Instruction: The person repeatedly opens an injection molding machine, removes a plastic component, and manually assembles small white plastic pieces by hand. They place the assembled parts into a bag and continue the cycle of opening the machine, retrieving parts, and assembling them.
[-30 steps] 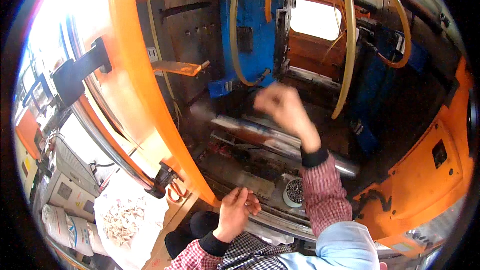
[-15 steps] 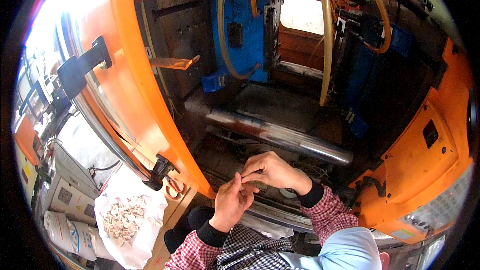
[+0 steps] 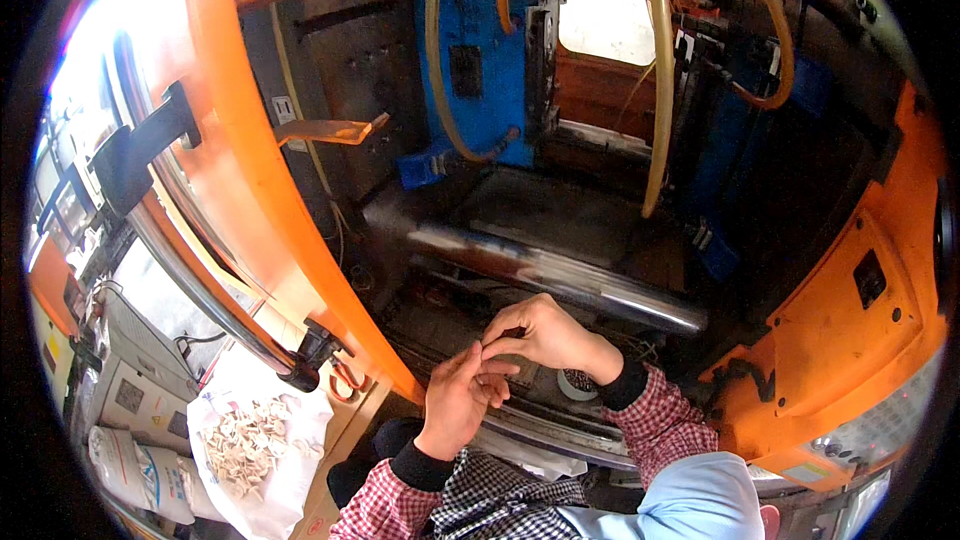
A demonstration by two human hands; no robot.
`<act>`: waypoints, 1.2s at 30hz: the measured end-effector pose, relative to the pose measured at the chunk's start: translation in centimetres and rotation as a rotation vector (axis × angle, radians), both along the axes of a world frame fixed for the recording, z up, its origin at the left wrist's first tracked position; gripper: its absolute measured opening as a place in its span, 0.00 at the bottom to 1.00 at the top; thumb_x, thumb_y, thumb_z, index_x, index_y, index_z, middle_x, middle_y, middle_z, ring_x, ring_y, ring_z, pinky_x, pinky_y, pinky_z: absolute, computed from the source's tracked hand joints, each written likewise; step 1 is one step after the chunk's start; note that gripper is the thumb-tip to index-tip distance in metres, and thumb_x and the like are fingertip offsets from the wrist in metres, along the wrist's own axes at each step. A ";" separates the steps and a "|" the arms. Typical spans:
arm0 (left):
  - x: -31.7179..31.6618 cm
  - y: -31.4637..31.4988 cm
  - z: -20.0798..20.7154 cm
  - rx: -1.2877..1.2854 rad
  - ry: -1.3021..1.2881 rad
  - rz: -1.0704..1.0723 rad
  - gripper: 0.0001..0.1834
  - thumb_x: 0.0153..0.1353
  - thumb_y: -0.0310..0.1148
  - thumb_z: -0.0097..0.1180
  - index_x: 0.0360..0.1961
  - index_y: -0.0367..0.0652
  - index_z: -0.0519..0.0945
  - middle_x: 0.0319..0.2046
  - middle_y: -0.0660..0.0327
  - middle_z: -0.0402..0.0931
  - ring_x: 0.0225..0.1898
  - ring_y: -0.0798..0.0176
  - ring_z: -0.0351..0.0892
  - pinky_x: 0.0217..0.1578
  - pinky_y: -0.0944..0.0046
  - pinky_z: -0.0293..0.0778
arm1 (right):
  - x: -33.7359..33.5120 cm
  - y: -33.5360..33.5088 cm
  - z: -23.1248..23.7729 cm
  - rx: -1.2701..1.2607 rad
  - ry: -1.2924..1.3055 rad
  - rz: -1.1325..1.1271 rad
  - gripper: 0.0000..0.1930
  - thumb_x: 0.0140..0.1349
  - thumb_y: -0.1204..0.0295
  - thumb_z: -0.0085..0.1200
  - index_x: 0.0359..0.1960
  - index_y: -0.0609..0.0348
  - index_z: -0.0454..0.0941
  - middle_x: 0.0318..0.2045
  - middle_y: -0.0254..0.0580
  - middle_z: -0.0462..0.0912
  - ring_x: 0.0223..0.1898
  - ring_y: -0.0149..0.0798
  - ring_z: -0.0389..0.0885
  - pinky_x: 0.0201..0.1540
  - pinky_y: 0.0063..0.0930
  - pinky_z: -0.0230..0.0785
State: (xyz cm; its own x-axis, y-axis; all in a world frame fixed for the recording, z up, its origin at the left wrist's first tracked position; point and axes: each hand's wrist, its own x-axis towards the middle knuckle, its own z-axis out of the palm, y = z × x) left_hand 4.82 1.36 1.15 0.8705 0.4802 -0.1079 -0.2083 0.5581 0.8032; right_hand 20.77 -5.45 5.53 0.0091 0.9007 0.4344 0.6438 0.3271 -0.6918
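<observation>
Both hands meet at the fingertips in front of the open machine bay. My right hand [image 3: 545, 332] comes in from the right with thumb and forefinger pinched together. Against that pinch rest the thumb and fingertips of my left hand [image 3: 458, 402], palm turned partly up and other fingers half curled. Whatever lies between the fingertips is too small to make out. Behind the hands runs a thick, shiny steel bar [image 3: 560, 270]. A small round pale container [image 3: 577, 386] with dark contents sits just beneath my right wrist.
An orange machine door [image 3: 290, 230] stands at left, an orange panel [image 3: 840, 310] at right. Inside are a blue mould plate [image 3: 470, 70] and hanging hoses [image 3: 658, 90]. At lower left, a white bag [image 3: 255, 450] holds many small beige parts; orange-handled scissors [image 3: 345, 380] lie near it.
The view has shifted slightly, so the door sits a little further left. My fingertips stay together, and more of the small round container shows under my right wrist.
</observation>
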 end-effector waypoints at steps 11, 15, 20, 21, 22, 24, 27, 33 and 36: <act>-0.8 -1.6 0.9 0.111 0.166 0.051 0.23 0.67 0.44 0.41 0.45 0.30 0.73 0.26 0.57 0.77 0.20 0.67 0.73 0.20 0.72 0.66 | 16.8 12.9 7.8 0.802 0.172 -1.083 0.10 0.57 0.71 0.54 0.34 0.66 0.81 0.30 0.51 0.82 0.33 0.42 0.81 0.37 0.32 0.70; -1.7 -1.8 0.2 0.077 0.228 0.008 0.21 0.70 0.37 0.35 0.47 0.27 0.71 0.25 0.54 0.76 0.21 0.64 0.73 0.21 0.68 0.70 | 24.1 18.1 11.0 0.754 0.446 -1.161 0.11 0.56 0.70 0.55 0.35 0.65 0.82 0.32 0.55 0.82 0.36 0.49 0.80 0.41 0.37 0.69; -1.4 -1.3 -1.9 0.367 0.129 0.158 0.20 0.68 0.40 0.40 0.38 0.33 0.77 0.19 0.60 0.75 0.14 0.72 0.69 0.14 0.75 0.61 | 28.3 21.9 11.6 0.780 0.302 -1.283 0.10 0.52 0.71 0.59 0.31 0.68 0.80 0.31 0.61 0.79 0.38 0.55 0.77 0.44 0.43 0.66; -1.4 -1.3 -2.3 0.321 0.125 0.135 0.19 0.68 0.40 0.40 0.38 0.33 0.76 0.19 0.60 0.75 0.14 0.72 0.70 0.14 0.75 0.61 | 28.8 22.3 11.4 0.801 0.295 -1.288 0.10 0.52 0.71 0.59 0.31 0.68 0.80 0.30 0.61 0.79 0.38 0.55 0.77 0.44 0.43 0.66; -1.5 -1.2 -2.6 0.273 0.122 0.112 0.19 0.68 0.40 0.40 0.39 0.33 0.76 0.19 0.60 0.75 0.15 0.72 0.70 0.14 0.75 0.61 | 29.1 22.5 11.1 0.771 0.312 -1.301 0.10 0.52 0.71 0.59 0.30 0.68 0.80 0.30 0.60 0.79 0.38 0.55 0.77 0.44 0.43 0.66; -1.6 -1.1 -3.0 0.273 0.084 0.091 0.19 0.68 0.39 0.40 0.39 0.31 0.75 0.19 0.58 0.75 0.15 0.71 0.71 0.14 0.75 0.61 | 29.7 22.8 10.8 0.805 0.287 -1.291 0.10 0.51 0.71 0.59 0.30 0.68 0.80 0.30 0.59 0.79 0.38 0.56 0.77 0.44 0.42 0.66; -1.7 -1.0 -3.3 0.231 0.114 0.075 0.19 0.68 0.38 0.40 0.39 0.31 0.74 0.19 0.58 0.75 0.15 0.71 0.71 0.13 0.75 0.61 | 30.0 22.7 10.7 0.830 0.265 -1.273 0.10 0.51 0.71 0.59 0.30 0.67 0.80 0.30 0.58 0.79 0.37 0.56 0.77 0.43 0.42 0.66; -1.2 -1.3 -3.2 0.264 0.082 0.104 0.17 0.68 0.37 0.40 0.38 0.31 0.74 0.20 0.58 0.75 0.15 0.72 0.70 0.14 0.76 0.61 | 30.1 22.8 11.3 0.841 0.170 -1.315 0.09 0.51 0.72 0.58 0.29 0.67 0.80 0.30 0.57 0.79 0.36 0.57 0.77 0.40 0.42 0.67; -1.4 -1.3 -3.1 0.297 0.092 0.106 0.16 0.68 0.37 0.41 0.38 0.33 0.75 0.19 0.59 0.74 0.14 0.73 0.70 0.13 0.76 0.60 | 29.9 23.1 11.0 0.730 0.123 -1.315 0.10 0.52 0.72 0.55 0.35 0.63 0.81 0.34 0.55 0.79 0.39 0.54 0.77 0.43 0.41 0.67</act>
